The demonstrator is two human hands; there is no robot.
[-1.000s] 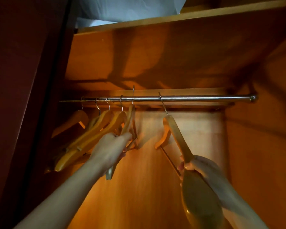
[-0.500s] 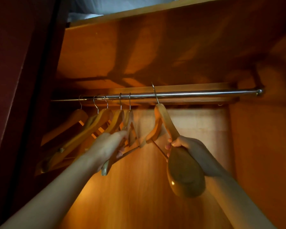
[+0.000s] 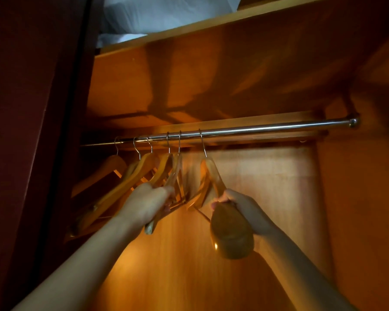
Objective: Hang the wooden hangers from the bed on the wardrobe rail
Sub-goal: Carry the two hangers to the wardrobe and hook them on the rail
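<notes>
- The wardrobe rail (image 3: pixel 267 129) runs across the wardrobe; six wooden hangers hang from it by their hooks.
- Five hangers (image 3: pixel 142 169) crowd the rail's left end.
- The left hand (image 3: pixel 148 204), below the rail, has its grip closed around the rightmost hanger of that bunch.
- The sixth hanger (image 3: pixel 213 176) hangs just right of the bunch; the right hand (image 3: pixel 245 209) grips its near arm.
- White bedding (image 3: pixel 166 14) lies on the shelf (image 3: pixel 211 23) above the rail.
</notes>
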